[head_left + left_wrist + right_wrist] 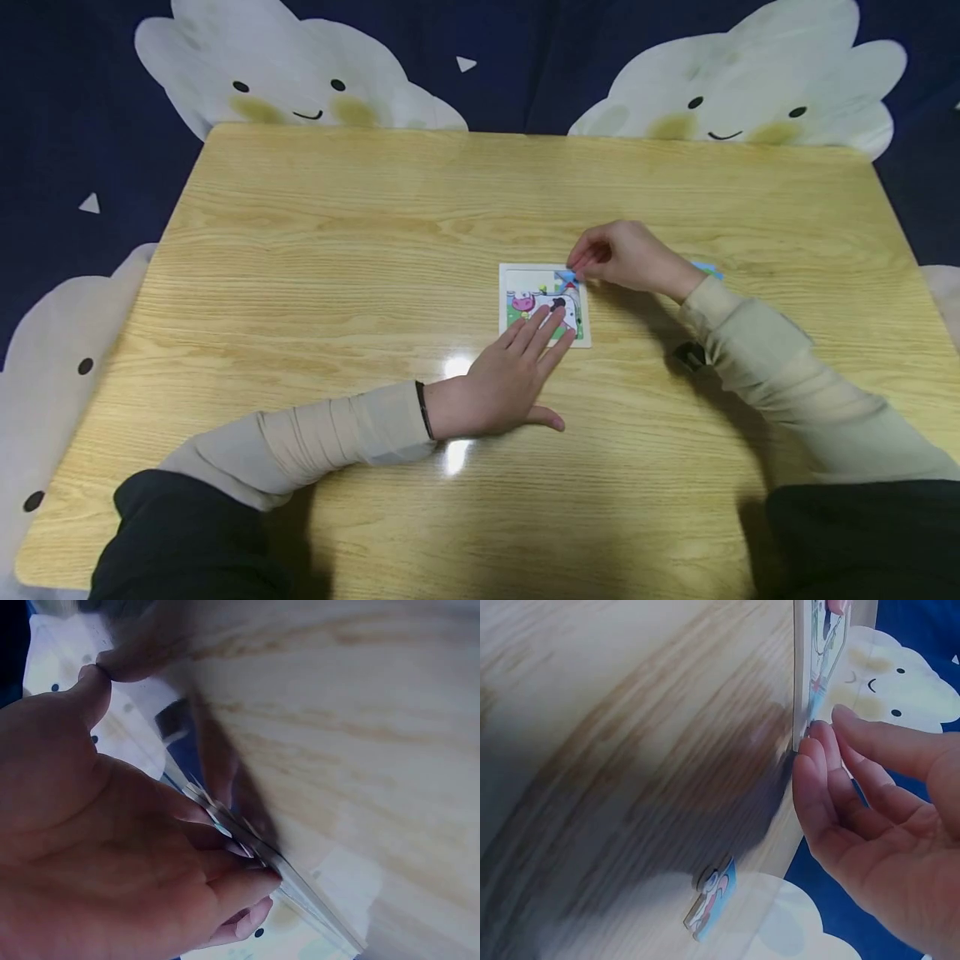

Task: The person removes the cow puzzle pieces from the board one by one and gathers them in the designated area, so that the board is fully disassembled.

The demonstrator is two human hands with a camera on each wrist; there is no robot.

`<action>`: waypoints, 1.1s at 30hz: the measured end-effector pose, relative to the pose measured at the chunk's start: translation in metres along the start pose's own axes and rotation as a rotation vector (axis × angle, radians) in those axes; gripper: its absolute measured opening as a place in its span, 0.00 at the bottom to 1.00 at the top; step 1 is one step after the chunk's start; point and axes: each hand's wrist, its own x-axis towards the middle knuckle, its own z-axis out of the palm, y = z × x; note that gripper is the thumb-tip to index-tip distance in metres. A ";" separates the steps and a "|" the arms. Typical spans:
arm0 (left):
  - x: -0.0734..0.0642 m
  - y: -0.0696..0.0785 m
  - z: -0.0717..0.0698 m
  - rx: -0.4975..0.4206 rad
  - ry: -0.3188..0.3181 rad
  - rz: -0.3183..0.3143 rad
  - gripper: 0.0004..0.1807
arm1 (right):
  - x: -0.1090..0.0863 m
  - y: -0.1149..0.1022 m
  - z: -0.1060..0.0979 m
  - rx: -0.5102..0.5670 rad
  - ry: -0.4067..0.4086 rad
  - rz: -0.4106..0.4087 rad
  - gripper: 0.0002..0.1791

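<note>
A white-framed jigsaw puzzle (504,310) with a cow picture lies on the table, its upper left part showing bare white. My left hand (512,379) rests over its lower part with fingers extended and spread and the thumb held out. At the upper right corner, my right hand (626,254) has bent fingers, with thumb and fingertips pinching at a blue puzzle piece (567,277). The right wrist view shows those fingertips right at the corner of the puzzle's frame (800,682); most of the piece is hidden there.
Loose puzzle pieces (714,900) lie on the table to the right, with a blue edge (707,269) peeking out behind the right wrist. A small black object (688,356) shows beside the right sleeve. Dark cloth with smiling clouds surrounds the wooden table (337,250).
</note>
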 end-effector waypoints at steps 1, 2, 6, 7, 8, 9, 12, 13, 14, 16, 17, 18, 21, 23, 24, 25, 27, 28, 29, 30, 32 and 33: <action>0.000 0.000 0.000 0.002 -0.003 0.000 0.59 | 0.000 0.000 0.000 0.006 0.001 0.006 0.04; 0.000 0.000 0.000 0.003 -0.004 0.001 0.59 | 0.001 0.000 0.000 0.011 0.006 0.013 0.04; 0.001 0.000 0.001 0.017 -0.013 0.002 0.58 | 0.000 -0.003 -0.001 0.052 0.030 0.055 0.04; 0.001 0.000 0.001 0.020 -0.011 0.002 0.58 | 0.000 -0.003 -0.001 0.062 0.037 0.065 0.04; 0.001 0.000 0.001 0.026 -0.009 0.003 0.58 | 0.000 -0.004 -0.001 0.074 0.043 0.074 0.05; 0.001 0.000 0.001 0.031 -0.008 0.003 0.58 | 0.000 -0.004 -0.001 0.085 0.048 0.081 0.05; 0.000 0.000 0.000 0.041 -0.001 0.003 0.58 | 0.000 -0.004 0.000 0.111 0.052 0.081 0.05; 0.000 0.000 0.000 0.044 -0.001 0.003 0.58 | 0.000 -0.004 0.001 0.118 0.051 0.079 0.06; 0.000 0.000 0.000 0.050 -0.001 0.004 0.58 | 0.000 -0.003 0.002 0.124 0.048 0.079 0.06; 0.000 0.000 0.000 0.057 0.002 0.004 0.58 | 0.000 -0.003 0.004 0.130 0.043 0.071 0.06; 0.000 0.000 0.000 0.059 0.004 0.004 0.58 | 0.000 -0.002 0.005 0.129 0.042 0.073 0.07; -0.001 0.000 0.000 0.061 0.005 0.004 0.58 | 0.000 -0.002 0.005 0.129 0.042 0.073 0.07; 0.000 0.000 0.001 0.063 0.011 0.003 0.58 | 0.000 -0.003 0.007 0.121 0.046 0.074 0.07; -0.001 0.001 0.002 0.059 0.010 0.002 0.58 | -0.001 -0.003 0.008 0.112 0.049 0.079 0.08; -0.001 0.001 0.002 0.059 0.009 0.001 0.58 | -0.001 -0.004 0.008 0.111 0.049 0.081 0.08; 0.000 0.001 0.002 0.061 0.004 0.001 0.58 | -0.002 -0.004 0.008 0.115 0.049 0.087 0.08; 0.000 0.001 0.002 0.065 -0.008 -0.001 0.59 | -0.004 -0.003 0.006 0.124 0.053 0.100 0.08; 0.000 0.001 0.002 0.065 -0.009 -0.001 0.59 | -0.005 -0.003 0.005 0.134 0.055 0.107 0.08; 0.001 0.001 0.002 0.063 -0.013 -0.002 0.59 | -0.007 -0.003 0.003 0.141 0.057 0.113 0.08; 0.001 0.001 0.002 0.063 -0.019 -0.003 0.59 | -0.008 -0.003 0.001 0.149 0.061 0.119 0.07; 0.001 0.000 0.002 0.055 -0.030 -0.006 0.59 | -0.012 -0.001 -0.003 0.157 0.068 0.127 0.07; 0.001 0.000 0.001 0.052 -0.033 -0.007 0.59 | -0.014 -0.001 -0.005 0.165 0.070 0.130 0.07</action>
